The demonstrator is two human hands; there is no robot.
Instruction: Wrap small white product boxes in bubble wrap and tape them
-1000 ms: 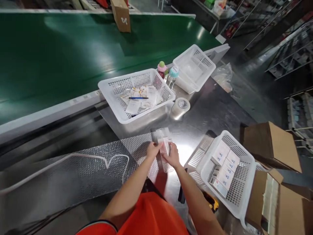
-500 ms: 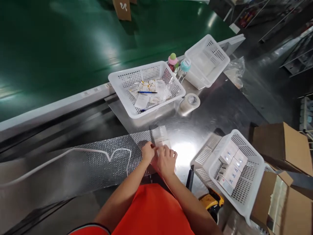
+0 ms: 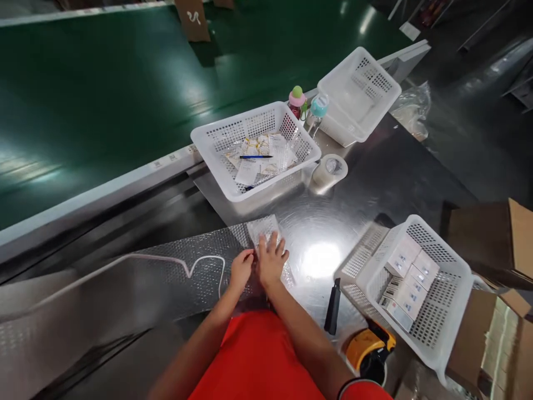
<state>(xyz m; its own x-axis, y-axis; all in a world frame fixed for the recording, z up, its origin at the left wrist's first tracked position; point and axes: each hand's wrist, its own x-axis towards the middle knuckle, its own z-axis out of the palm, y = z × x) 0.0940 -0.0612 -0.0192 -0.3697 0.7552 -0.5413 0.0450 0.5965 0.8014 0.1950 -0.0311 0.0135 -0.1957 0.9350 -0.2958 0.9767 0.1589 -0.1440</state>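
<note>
A long strip of clear bubble wrap (image 3: 175, 278) runs in from the left across the metal table, its right end folded over a pale flat item that I see only dimly through the film. My left hand (image 3: 241, 270) pinches the wrap near that fold, thumb and forefinger together. Beside it, my right hand (image 3: 270, 261) lies on the folded end with its fingers spread, pressing on the film. A bent white cord-like line (image 3: 166, 258) crosses the strip.
Ahead stands a white basket (image 3: 250, 194) with packets and a blue pen (image 3: 256, 156). Tape rolls (image 3: 331, 172), two bottles and another basket (image 3: 362, 94) are beyond. At right are a black cutter (image 3: 333, 308), a yellow tape dispenser (image 3: 366, 350), a basket of small boxes (image 3: 410, 283) and cartons (image 3: 478, 241).
The wrap's end now covers the pale item, which lay more exposed before. My right hand has flattened and spread over it; my left has shifted slightly left and nearer my body.
</note>
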